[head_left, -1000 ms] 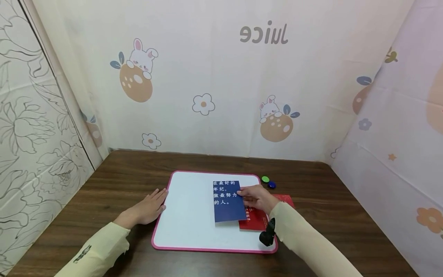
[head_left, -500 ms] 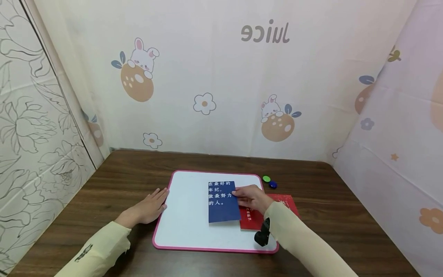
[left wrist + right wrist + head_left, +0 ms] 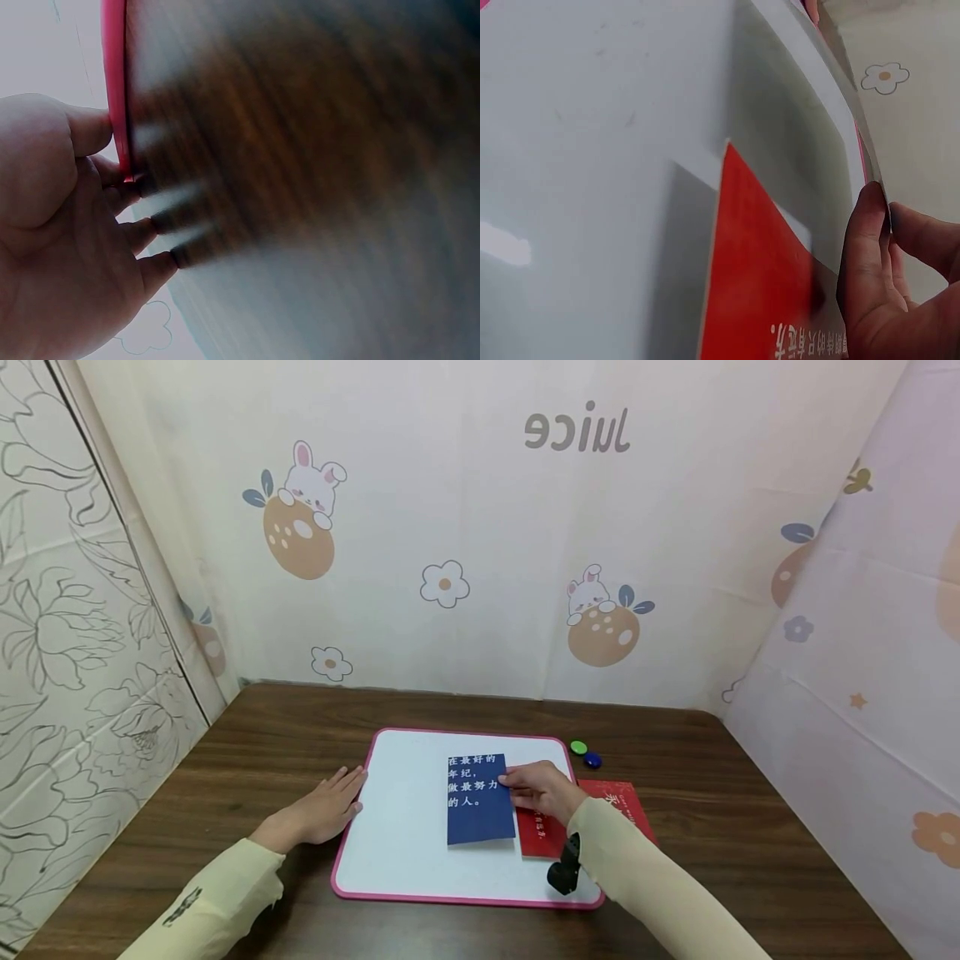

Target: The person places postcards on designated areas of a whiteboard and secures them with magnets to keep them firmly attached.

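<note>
My right hand (image 3: pixel 542 787) pinches the right edge of a dark blue card (image 3: pixel 480 818) with white Chinese characters. In the right wrist view, thumb and fingers (image 3: pixel 866 247) grip its thin edge. The card is over the middle of a whiteboard (image 3: pixel 405 852) with a pink rim. Below the right hand, a red card (image 3: pixel 540 835) with pale lettering overlaps the board's right edge, partly hidden by the hand and sleeve. My left hand (image 3: pixel 324 810) lies with fingers stretched out, its fingertips at the board's left rim; the left wrist view shows the thumb against the pink rim (image 3: pixel 114 75).
A green magnet-like disc (image 3: pixel 578 747) and a blue one (image 3: pixel 592 760) lie on the brown wooden table (image 3: pixel 712 827) beyond the board's top right corner. A patterned curtain (image 3: pixel 480 527) hangs behind the table.
My right hand has carried the blue card a little to the left across the board, uncovering more of the red card's right part. The left hand stays at the rim.
</note>
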`<action>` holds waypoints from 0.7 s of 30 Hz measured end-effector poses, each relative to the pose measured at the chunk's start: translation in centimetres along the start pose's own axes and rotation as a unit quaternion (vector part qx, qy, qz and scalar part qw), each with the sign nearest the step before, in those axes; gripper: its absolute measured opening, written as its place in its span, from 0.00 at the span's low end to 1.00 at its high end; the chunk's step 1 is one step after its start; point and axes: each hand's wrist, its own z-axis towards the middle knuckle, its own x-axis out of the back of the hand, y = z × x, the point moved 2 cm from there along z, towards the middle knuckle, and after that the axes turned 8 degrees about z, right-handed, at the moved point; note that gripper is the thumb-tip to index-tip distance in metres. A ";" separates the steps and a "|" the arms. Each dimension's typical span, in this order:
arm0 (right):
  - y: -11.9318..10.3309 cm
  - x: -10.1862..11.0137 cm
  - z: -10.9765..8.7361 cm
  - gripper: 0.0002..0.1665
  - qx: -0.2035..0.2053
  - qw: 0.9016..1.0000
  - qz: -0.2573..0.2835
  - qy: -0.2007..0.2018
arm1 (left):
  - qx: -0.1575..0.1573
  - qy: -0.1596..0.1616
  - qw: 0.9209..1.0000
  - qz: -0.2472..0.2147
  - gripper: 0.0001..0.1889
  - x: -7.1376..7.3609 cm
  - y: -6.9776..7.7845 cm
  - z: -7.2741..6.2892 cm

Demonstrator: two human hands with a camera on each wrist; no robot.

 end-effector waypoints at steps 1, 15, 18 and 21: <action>0.0 0.0 0.0 0.20 0.000 1.000 -0.001 0.001 | 0.000 0.000 1.000 0.000 0.29 0.0 0.0 0.0; 0.4 0.1 0.3 0.20 0.016 1.000 -0.026 0.001 | 0.010 -0.001 1.000 -0.002 0.29 -0.3 -0.1 -0.1; 0.4 0.1 0.2 0.19 0.031 0.999 -0.041 -0.001 | 0.009 0.000 1.000 -0.001 0.30 -0.3 -0.1 -0.1; 0.4 0.1 -0.1 0.17 0.050 0.997 -0.061 -0.003 | 0.009 -0.001 1.000 0.000 0.30 -0.4 -0.1 -0.1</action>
